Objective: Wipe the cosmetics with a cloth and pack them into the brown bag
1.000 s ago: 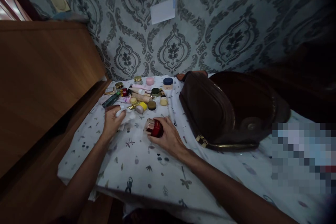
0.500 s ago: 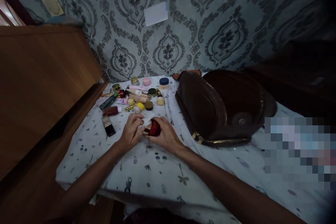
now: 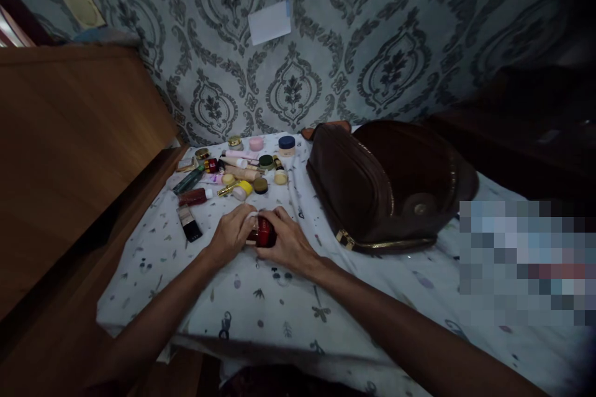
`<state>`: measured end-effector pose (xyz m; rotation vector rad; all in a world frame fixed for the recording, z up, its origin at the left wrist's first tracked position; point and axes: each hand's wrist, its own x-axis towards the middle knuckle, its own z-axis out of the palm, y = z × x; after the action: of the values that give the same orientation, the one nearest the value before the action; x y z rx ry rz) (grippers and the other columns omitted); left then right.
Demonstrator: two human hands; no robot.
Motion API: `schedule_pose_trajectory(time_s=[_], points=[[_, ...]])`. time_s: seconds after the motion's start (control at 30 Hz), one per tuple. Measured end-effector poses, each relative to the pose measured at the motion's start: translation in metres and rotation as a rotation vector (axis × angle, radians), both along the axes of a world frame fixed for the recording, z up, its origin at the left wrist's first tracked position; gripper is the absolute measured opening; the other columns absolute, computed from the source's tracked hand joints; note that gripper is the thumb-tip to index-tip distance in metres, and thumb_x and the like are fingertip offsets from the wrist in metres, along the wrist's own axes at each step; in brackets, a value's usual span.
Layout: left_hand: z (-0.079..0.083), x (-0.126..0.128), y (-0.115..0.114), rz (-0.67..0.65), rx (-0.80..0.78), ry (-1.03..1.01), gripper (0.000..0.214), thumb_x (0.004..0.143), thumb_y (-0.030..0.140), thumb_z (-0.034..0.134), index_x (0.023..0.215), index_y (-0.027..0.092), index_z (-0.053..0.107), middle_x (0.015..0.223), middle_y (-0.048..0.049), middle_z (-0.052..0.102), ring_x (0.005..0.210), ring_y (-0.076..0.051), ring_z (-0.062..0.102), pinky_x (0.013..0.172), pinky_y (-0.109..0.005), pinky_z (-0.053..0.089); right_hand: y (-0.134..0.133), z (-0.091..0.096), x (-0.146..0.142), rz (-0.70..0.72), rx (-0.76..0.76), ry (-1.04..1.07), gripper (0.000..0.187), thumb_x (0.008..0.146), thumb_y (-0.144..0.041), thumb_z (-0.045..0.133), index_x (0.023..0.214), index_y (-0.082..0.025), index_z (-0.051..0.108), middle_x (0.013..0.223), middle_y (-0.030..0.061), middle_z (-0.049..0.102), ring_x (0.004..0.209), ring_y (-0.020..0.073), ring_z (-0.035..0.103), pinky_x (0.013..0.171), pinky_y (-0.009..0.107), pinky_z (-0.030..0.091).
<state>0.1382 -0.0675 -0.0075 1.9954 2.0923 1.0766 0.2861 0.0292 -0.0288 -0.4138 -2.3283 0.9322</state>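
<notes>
I see both hands meeting over the red jar (image 3: 263,234), which sits on the printed sheet (image 3: 261,316) just in front of the scattered cosmetics (image 3: 242,167). The right hand (image 3: 287,243) is wrapped around the jar. The left hand (image 3: 231,236) is curled, pressing a white wad (image 3: 254,216) against its top. Any label on the jar is too dim for me to read. A brown bag (image 3: 372,186) lies to the right and a dark flat case (image 3: 190,224) to the left.

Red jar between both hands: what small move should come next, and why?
Probably a short rub of the white wad across the red jar: the left hand presses the wad against its side while the right hand grips it steady.
</notes>
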Motion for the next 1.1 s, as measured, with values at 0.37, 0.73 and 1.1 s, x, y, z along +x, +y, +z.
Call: schedule_pose_trajectory(time_s=[0.37, 0.73, 1.1], points=[[-0.008, -0.003, 0.004, 0.168, -0.012, -0.408, 0.047, 0.098, 0.054, 0.021, 0.092, 0.02, 0.053, 0.076, -0.0009, 0.061, 0.073, -0.018, 0.058, 0.072, -0.03, 0.047, 0.003, 0.003, 0.0, -0.031, -0.107, 0.026, 0.048, 0.065, -0.028, 0.078, 0.108, -0.021, 0.059, 0.095, 0.0025, 0.056, 0.089, 0.0207, 0.058, 0.081, 0.034, 0.048], [0.0, -0.01, 0.001, 0.112, 0.044, -0.412, 0.03, 0.087, 0.043, 0.054, 0.1, 0.016, 0.059, 0.093, -0.0041, 0.066, 0.091, -0.02, 0.06, 0.082, -0.029, 0.046, 0.015, 0.004, -0.005, -0.118, -0.315, 0.137, 0.036, 0.066, -0.033, 0.076, 0.093, -0.019, 0.058, 0.088, 0.0006, 0.059, 0.084, 0.0197, 0.057, 0.076, 0.03, 0.044], [-0.003, 0.004, -0.002, -0.05, 0.329, 0.257, 0.027, 0.099, 0.026, 0.038, 0.114, 0.017, 0.058, 0.109, -0.0096, 0.062, 0.105, -0.021, 0.055, 0.094, -0.037, 0.044, 0.003, -0.001, -0.004, -0.121, -0.097, 0.062, 0.04, 0.068, -0.03, 0.074, 0.102, -0.021, 0.056, 0.092, 0.0025, 0.052, 0.087, 0.0214, 0.055, 0.081, 0.035, 0.048]])
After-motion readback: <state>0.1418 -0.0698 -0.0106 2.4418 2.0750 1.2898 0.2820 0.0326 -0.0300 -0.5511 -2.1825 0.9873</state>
